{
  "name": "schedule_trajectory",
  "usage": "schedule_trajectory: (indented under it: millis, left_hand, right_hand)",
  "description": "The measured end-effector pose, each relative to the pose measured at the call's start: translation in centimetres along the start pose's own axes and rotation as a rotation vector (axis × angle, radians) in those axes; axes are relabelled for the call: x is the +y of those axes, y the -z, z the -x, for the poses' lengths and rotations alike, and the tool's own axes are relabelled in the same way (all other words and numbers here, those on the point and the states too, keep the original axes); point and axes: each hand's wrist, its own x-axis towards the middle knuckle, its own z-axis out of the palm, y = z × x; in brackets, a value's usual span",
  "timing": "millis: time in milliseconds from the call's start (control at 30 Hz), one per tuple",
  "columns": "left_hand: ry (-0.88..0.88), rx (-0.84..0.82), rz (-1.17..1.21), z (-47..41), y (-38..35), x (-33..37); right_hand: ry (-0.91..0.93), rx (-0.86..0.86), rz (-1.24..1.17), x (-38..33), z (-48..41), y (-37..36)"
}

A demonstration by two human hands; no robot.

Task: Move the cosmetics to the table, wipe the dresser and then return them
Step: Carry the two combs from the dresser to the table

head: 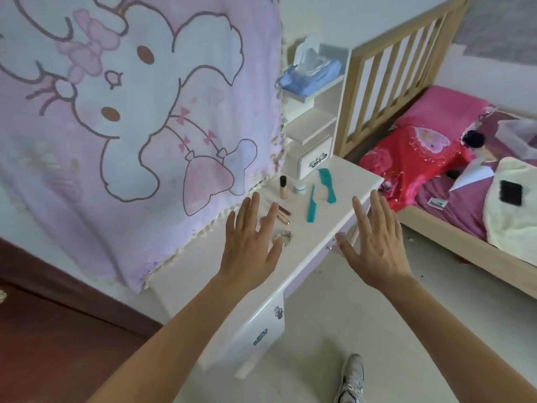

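The white dresser (203, 274) runs from lower centre up to the right. On its top lie a foundation bottle with a black cap (283, 188), a small white jar (300, 188), a gold lipstick tube (282, 219), a pink stick (284, 210), a tail comb (311, 204), a wide teal comb (327, 185) and a shiny hair clip (284, 237). My left hand (252, 242) hovers flat over the lipstick and clip, fingers spread, holding nothing. My right hand (374, 242) is spread open above the dresser's front edge, also empty.
A pink cartoon blanket (122, 117) hangs over the dresser's back. A shelf unit (313, 123) at the far end carries a blue pack of wipes (311, 74). A wooden bed (453, 181) with red and pink bedding stands to the right. My shoe (351, 376) is on the floor.
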Motion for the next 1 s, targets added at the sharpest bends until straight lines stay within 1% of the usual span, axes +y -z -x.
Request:
schedule_trajectory:
  millis: [133, 233, 367, 500, 600, 700, 900, 1000]
  left_hand:
    - [0.009, -0.039, 0.003, -5.7, -4.3, 0.4]
    - [0.083, -0.095, -0.028, -10.5, -7.8, 0.6]
    - [0.219, -0.260, -0.073, -16.0, -12.1, 1.6]
    - [0.297, -0.353, -0.069, -20.5, -15.7, 2.8]
    - [0.376, -0.435, -0.034, -21.8, -18.3, 3.7]
    - [0.388, -0.486, -0.019, -23.2, -20.8, 3.6]
    - [0.466, -0.553, 0.099, -26.2, -25.7, 1.5]
    - [0.488, -0.573, 0.151, -27.6, -28.2, 0.8]
  right_hand:
    - [0.006, -0.040, -0.008, 4.0, -5.8, -3.1]
    - [0.061, -0.074, -0.034, 7.0, -11.6, -5.8]
    - [0.092, -0.242, -0.008, 10.8, -18.0, -9.3]
    - [0.130, -0.389, 0.042, 14.6, -23.0, -13.0]
    - [0.117, -0.465, 0.051, 16.5, -25.1, -15.0]
    - [0.109, -0.514, 0.022, 17.7, -26.9, -17.2]
    - [0.125, -0.612, 0.022, 19.0, -30.4, -21.1]
    - [0.101, -0.673, 0.015, 19.3, -32.2, -22.8]
